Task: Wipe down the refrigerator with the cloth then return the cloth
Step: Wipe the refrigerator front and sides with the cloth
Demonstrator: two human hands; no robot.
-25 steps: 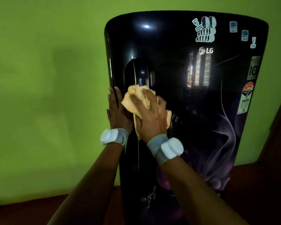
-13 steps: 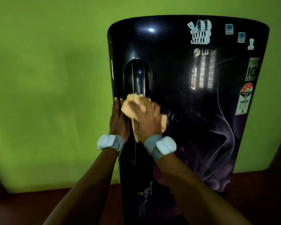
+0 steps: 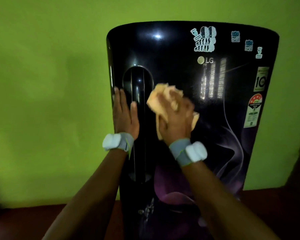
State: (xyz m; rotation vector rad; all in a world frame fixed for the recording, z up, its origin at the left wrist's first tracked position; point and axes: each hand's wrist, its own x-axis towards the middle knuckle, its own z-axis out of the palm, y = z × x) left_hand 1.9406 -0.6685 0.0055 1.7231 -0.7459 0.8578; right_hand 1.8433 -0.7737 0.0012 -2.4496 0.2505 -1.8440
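On the front of the tall shiny black refrigerator (image 3: 180,66), near the middle of the picture, the right hand (image 3: 176,118) presses a crumpled soft peach-orange cloth (image 3: 163,99) flat against the door. Its fingers are curled around the cloth, squeezing it in a bunch. The cloth sits just to the 3 o'clock side of the long dark curved door handle (image 3: 138,94).

At 9 o'clock from the cloth, the left hand (image 3: 125,115) lies flat on the door edge, fingers straight and close together, holding nothing. I think it is steadying the fridge.

Both wrists wear grey bands with white lumps on them, like the left wrist band (image 3: 117,142).

The wiping step looks to be in hand, and the cloth is not put back yet. Much of the door is not wiped, I think. Up at 12 o'clock are small pale stickers (image 3: 204,39), and at 3 o'clock a tall white label (image 3: 254,110).

Next, the hand probably needs to slide the cloth across the door, pushing firmly, and go gently over the stickers so they do not peel.
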